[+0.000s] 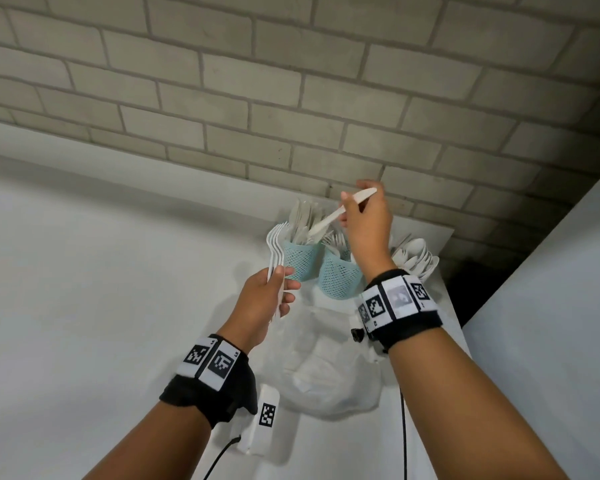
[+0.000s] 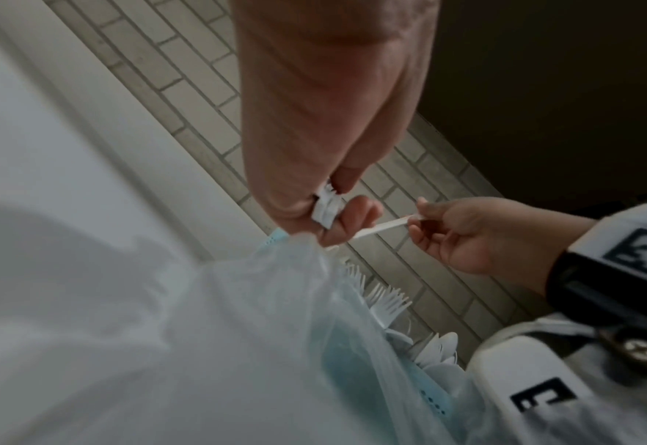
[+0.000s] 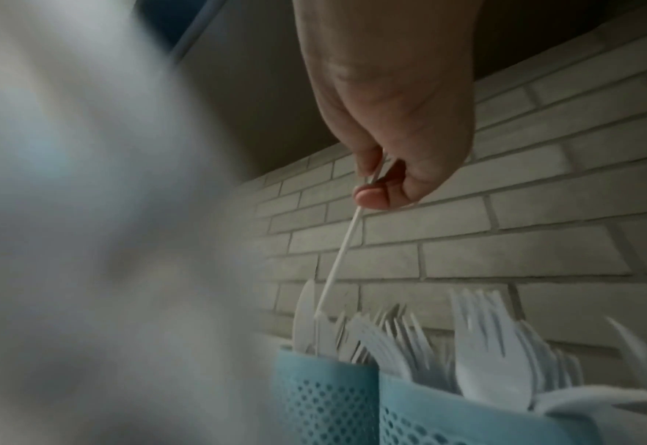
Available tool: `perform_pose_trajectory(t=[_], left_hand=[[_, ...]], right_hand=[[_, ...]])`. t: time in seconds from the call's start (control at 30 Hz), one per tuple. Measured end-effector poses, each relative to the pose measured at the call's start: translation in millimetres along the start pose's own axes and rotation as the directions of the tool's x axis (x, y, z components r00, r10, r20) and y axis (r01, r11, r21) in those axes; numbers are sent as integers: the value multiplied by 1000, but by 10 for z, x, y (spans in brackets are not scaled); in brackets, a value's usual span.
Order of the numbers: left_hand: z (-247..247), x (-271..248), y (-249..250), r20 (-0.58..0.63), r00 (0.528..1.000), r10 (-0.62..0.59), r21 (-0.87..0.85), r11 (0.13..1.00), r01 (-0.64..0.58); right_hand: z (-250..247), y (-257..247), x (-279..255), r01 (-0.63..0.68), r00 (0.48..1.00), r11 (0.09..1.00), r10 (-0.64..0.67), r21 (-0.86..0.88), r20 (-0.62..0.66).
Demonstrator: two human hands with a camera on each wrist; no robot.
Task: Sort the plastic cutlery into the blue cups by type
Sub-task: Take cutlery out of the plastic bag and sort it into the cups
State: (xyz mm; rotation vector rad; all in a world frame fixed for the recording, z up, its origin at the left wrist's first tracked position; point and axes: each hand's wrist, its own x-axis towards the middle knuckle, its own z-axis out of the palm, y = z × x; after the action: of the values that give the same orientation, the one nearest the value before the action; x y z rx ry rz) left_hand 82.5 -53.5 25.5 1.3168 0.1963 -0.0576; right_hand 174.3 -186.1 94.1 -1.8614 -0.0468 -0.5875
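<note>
Blue perforated cups stand by the brick wall. The left cup (image 1: 300,259) holds white knives, the middle cup (image 1: 340,277) holds forks, and spoons (image 1: 414,259) stick up at the right, their cup hidden behind my wrist. My right hand (image 1: 368,216) pinches a white plastic knife (image 1: 329,220) by its blade end, the handle end angled down into the left cup (image 3: 326,400). My left hand (image 1: 269,299) grips a bundle of white forks (image 1: 276,249) upright, just left of the left cup. In the right wrist view the knife (image 3: 339,256) reaches the cup's mouth.
A clear plastic bag (image 1: 329,358) lies crumpled on the white counter (image 1: 101,271) in front of the cups. The brick wall (image 1: 291,98) rises directly behind them. A white panel (image 1: 551,306) stands at the right, with a dark gap beside the spoons.
</note>
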Motion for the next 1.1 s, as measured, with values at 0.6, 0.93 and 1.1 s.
perform_pose_trajectory(t=[0.6,0.93,1.1], left_hand=[[-200,88,-38,90,995,-31,-38,999,35],[-45,-3,-23,193,980,-38,-46,998,48],[5,-67,-35,233,972,-31,-57,997,46]], right_hand=[[425,439,0,340,936,768,-223,-542,271],[107,88,-542,-49,930,988,98,-146,354],[14,195,-575,-447,820,880,332,160,467]])
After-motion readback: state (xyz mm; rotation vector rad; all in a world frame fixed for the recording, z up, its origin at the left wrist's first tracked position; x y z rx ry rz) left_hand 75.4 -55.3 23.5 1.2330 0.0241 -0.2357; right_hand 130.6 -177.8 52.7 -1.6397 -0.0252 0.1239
